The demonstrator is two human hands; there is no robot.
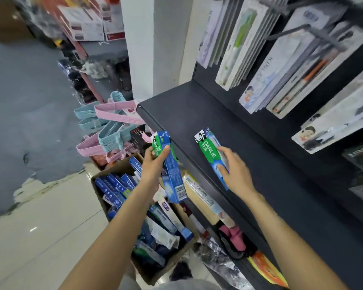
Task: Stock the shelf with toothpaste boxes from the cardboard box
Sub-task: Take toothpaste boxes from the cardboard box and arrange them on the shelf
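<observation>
Stocking step: a Darlie toothpaste box (pixel 213 156) is being laid flat on the dark shelf (pixel 197 109), by my reading; it looks first in its row.
Right hand (pixel 236 171): fingers curled over the near end of that box, pinching it against the shelf board; the box's green face is up and its far end points toward the shelf back.
Left hand (pixel 154 164): gripping a second Darlie box (pixel 172 170) round its upper half, thumb across the green panel; the box is held off the shelf, just beside the shelf's front edge and over the cardboard box (pixel 122 167).
Supply: the cardboard box stands on the pale floor (pixel 50 216) below the shelf, open, with many blue toothpaste boxes (pixel 113 187) lying loose and crossed inside.
Nearby: toothbrush packs (pixel 245 45) hang from pegs above the shelf; pastel hangers (pixel 109 122) hang off the shelf's left end.
Risk, placement: the box lies at an angle to the shelf edge, so letting go now would probably leave a crooked row.
Risk, left hand: its box hangs close to the edge; bringing it in low could catch the lip and knock it out of the grip, back into the carton.
Risk, overhead: lifting a hand high may brush the hanging packs.
</observation>
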